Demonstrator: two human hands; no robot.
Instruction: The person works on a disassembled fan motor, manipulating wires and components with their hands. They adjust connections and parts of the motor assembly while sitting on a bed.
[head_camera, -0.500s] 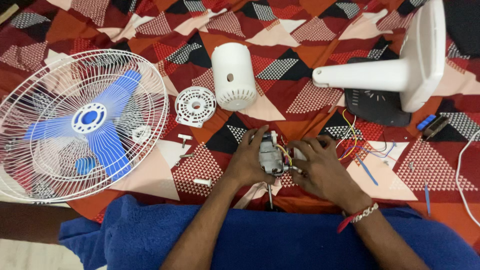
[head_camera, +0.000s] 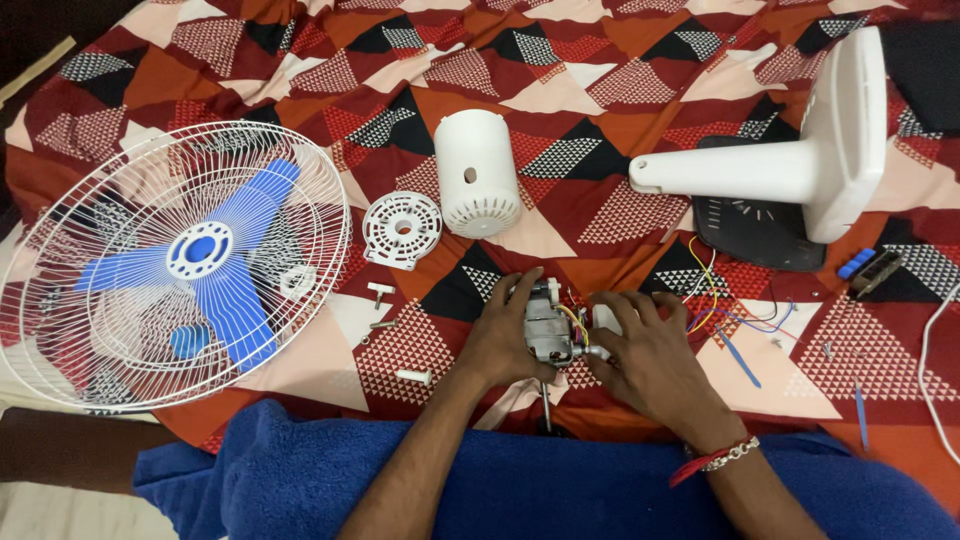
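Blue fan blades in white grille; red-black triangle-patterned cloth.

A white fan guard with blue blades lies at left on a patterned cloth. Near it sit a round vented plate and white motor cover. The fan stand lies at right.

Lower part of motor hidden between left hand and right hand. Fingertips of right hand behind motor, contact not clear. Fan stand cut at right side by its own base. White cable cut by right edge. Small screws on cloth too small to tell kind. Forearms cut by bottom edge.
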